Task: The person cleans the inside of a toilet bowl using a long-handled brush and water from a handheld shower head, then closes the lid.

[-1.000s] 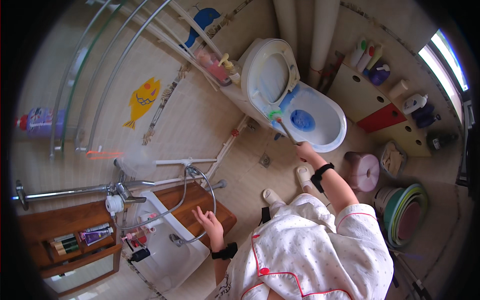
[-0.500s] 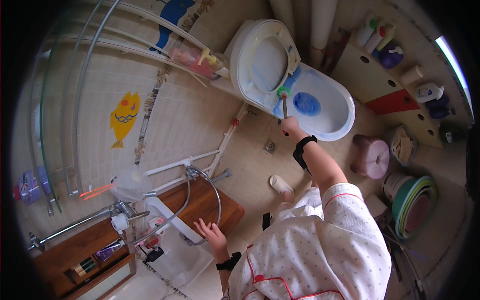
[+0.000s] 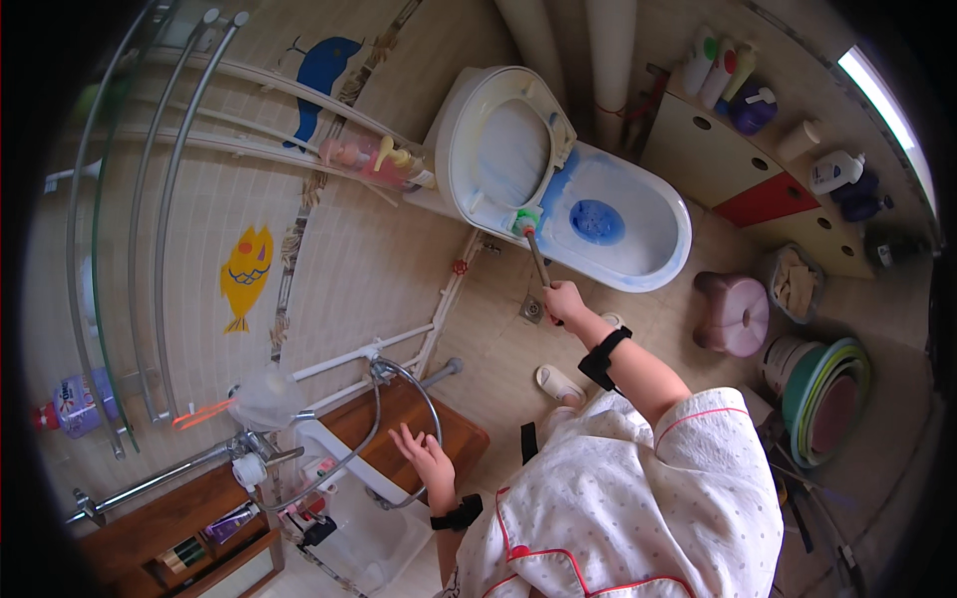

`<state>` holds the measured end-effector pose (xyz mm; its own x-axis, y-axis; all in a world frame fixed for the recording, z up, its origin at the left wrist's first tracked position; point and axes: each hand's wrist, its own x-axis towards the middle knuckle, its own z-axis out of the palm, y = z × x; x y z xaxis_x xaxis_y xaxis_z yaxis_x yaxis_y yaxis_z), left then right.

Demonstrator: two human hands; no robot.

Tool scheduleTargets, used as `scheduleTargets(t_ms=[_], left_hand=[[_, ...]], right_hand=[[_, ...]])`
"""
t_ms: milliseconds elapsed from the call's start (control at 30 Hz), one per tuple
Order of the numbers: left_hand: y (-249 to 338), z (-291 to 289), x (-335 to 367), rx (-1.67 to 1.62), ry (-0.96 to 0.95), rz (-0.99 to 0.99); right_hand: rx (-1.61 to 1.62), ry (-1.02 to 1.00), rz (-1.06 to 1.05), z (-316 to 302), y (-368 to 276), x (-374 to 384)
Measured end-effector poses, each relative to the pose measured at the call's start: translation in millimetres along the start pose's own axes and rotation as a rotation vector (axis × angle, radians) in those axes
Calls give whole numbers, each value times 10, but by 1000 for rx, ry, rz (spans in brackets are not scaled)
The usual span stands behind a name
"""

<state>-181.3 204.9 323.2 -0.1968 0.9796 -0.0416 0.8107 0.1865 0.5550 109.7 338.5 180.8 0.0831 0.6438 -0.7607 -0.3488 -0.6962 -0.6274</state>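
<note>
My right hand (image 3: 565, 302) is closed round the handle of a toilet brush (image 3: 538, 258). Its green bristled head touches the left edge of the toilet (image 3: 658, 199), near the hinge of the raised seat and lid (image 3: 508, 149). Blue liquid is smeared along the hinge side of the rim and pools in the bowl. My left hand (image 3: 427, 461) hangs with fingers spread and nothing in it, near the looped shower hose (image 3: 437, 414) and above the corner of a white sink (image 3: 384, 523).
A pink stool (image 3: 733, 314), a bin (image 3: 797, 284) and stacked basins (image 3: 827, 404) stand at the right. Bottles (image 3: 720, 75) line the cabinet top (image 3: 688, 135). Pipes (image 3: 449, 289) run along the left wall; a brown wooden board (image 3: 424, 414) lies near the sink.
My right hand has drawn back down and left, bringing the brush head from the hinge area to the toilet's left edge. My left hand stays open in nearly the same place.
</note>
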Motion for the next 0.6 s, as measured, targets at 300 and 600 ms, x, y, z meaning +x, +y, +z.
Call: scheduleTargets(t_ms=[300, 600], left_hand=[[-218, 30, -251, 111, -2, -111], [-90, 291, -287, 119, -70, -140]], right_hand=[[-462, 110, -90, -224, -178, 1136], [-785, 219, -179, -514, 53, 1579]])
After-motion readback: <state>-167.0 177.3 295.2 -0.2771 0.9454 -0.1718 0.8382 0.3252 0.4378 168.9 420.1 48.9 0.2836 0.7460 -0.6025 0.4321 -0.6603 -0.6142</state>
